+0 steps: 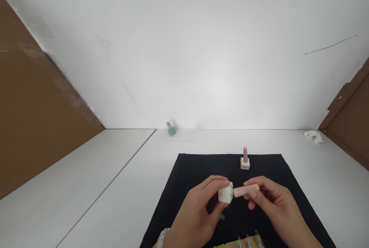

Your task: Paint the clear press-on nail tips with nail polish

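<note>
My left hand (200, 209) is closed round a white square bottle (225, 194), tilted with its neck to the right. A long pink cap (243, 190) is pinched in my right hand (271, 198), its near end at the bottle's neck; whether cap and neck touch is hard to tell. Behind my hands, another white bottle with a pink cap (245, 161) stands upright on a black mat (201, 167). Under my left hand a small clear piece (221, 217) shows, partly hidden.
At the bottom edge, a tan board (230, 245) carries several clear tips. A green bottle (171, 130) leans by the white wall. Crumpled white tissue (313, 136) lies at the back right. Brown panels (43, 105) flank the white table (115, 205).
</note>
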Tool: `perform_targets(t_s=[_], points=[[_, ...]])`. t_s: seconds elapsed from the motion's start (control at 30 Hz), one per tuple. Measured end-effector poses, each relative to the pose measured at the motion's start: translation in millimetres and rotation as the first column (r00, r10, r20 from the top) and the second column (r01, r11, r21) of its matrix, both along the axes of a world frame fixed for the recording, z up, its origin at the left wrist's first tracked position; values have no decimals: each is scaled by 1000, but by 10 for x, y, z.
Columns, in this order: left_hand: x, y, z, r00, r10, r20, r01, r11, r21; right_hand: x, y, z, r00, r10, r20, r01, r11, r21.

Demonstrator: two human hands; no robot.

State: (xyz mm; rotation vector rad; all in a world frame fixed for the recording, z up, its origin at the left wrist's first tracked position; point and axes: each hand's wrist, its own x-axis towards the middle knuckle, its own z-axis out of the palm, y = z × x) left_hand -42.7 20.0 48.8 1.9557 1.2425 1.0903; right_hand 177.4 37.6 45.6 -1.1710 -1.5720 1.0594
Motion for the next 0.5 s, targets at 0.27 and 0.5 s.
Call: perform_targets(t_s=[0.27, 0.5], points=[[14, -20, 18, 999, 35, -21, -36, 999, -14, -17, -122, -95, 979, -148, 137, 85, 919, 385], [18, -18, -9, 999, -3, -34, 3, 1000, 10, -2, -1, -52, 1000, -25, -10, 25, 1000, 18]])
